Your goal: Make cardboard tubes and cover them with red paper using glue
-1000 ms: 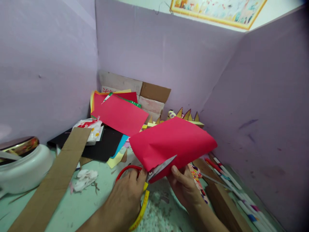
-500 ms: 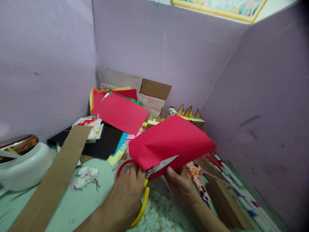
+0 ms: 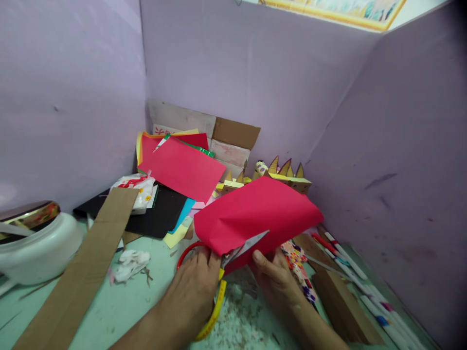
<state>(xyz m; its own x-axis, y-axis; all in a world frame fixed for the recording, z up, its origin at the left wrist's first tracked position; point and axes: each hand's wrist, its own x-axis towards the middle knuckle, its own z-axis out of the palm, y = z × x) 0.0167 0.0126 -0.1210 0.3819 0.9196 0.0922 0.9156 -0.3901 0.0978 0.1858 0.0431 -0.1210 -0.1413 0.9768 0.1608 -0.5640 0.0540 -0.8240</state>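
A sheet of red paper (image 3: 262, 209) is held up over the table, slightly curled, with a fold near its lower left. My left hand (image 3: 199, 287) is closed on scissors (image 3: 250, 245) that have a red handle loop and a yellow one. The metal blades point up and right, at the lower edge of the paper. My right hand (image 3: 275, 274) pinches the paper's lower edge, right of the blades, thumb on top and the other fingers mostly hidden beneath.
A long cardboard strip (image 3: 87, 257) and a white pot (image 3: 40, 253) are on the left. Behind are more red paper (image 3: 186, 167), black sheets (image 3: 156, 214) and spiked cardboard pieces (image 3: 292, 180). White markers (image 3: 346, 257) and brown cardboard (image 3: 345, 306) lie right.
The right end of the red paper has dipped slightly and moved a little left. Both hands keep their hold, and the scissors look almost the same.
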